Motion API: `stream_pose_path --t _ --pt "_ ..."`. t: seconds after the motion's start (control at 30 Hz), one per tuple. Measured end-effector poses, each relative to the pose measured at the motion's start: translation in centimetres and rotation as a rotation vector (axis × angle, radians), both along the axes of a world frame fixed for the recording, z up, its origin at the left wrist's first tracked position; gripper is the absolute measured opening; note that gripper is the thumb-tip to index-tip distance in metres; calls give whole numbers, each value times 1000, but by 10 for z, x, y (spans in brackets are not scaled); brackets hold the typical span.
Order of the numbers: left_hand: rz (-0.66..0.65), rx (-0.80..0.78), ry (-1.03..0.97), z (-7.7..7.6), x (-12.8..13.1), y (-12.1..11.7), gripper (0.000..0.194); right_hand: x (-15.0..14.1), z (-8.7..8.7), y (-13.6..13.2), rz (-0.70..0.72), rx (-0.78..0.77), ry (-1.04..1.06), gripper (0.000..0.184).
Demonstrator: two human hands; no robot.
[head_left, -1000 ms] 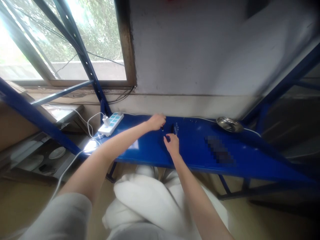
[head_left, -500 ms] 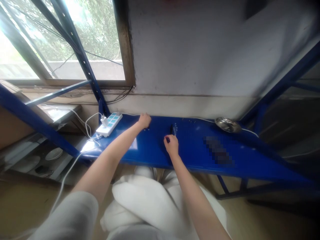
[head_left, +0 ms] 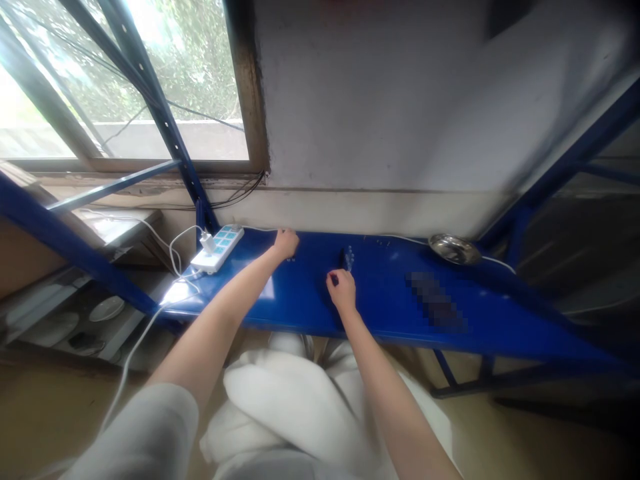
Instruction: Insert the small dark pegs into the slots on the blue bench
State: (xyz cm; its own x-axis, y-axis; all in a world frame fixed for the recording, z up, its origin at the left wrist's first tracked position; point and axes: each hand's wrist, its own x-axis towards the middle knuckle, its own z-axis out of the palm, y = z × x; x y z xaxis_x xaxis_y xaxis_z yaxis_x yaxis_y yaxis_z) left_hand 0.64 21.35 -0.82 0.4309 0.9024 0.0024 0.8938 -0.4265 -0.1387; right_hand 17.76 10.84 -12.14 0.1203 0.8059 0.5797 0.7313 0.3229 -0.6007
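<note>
left hand (head_left: 287, 245) over blue tabletop (head_left: 383, 300) | metal bowl (head_left: 454, 249) right | window (head_left: 205, 80) left

Bench top (head_left: 383, 303) before me: smooth, glossy. 1 dish (head_left: 454, 249): polished metal. 1 power strip (head_left: 218, 252): smooth plastic. Clear pieces (head_left: 350, 255): shiny, material indeterminable. Sleeve (head_left: 145, 430): matt cloth.

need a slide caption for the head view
Left hand and right hand at a blue table, between power strip and metal dish.

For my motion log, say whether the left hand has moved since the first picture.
Yes: the left hand has moved left, closer to the white power strip.
</note>
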Motion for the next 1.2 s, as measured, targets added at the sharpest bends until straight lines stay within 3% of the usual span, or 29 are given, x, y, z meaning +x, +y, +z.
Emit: stream_pose_path --t 0.27,1.03,1.2 --pt "36 -14 17 -3 1 1 19 0 -1 1 -13 49 -11 15" --pt "72 -30 27 1 0 -1 20 0 1 0 -14 -5 5 19" --pt "68 -9 -11 8 6 -5 24 -1 5 -4 -117 14 41 21"
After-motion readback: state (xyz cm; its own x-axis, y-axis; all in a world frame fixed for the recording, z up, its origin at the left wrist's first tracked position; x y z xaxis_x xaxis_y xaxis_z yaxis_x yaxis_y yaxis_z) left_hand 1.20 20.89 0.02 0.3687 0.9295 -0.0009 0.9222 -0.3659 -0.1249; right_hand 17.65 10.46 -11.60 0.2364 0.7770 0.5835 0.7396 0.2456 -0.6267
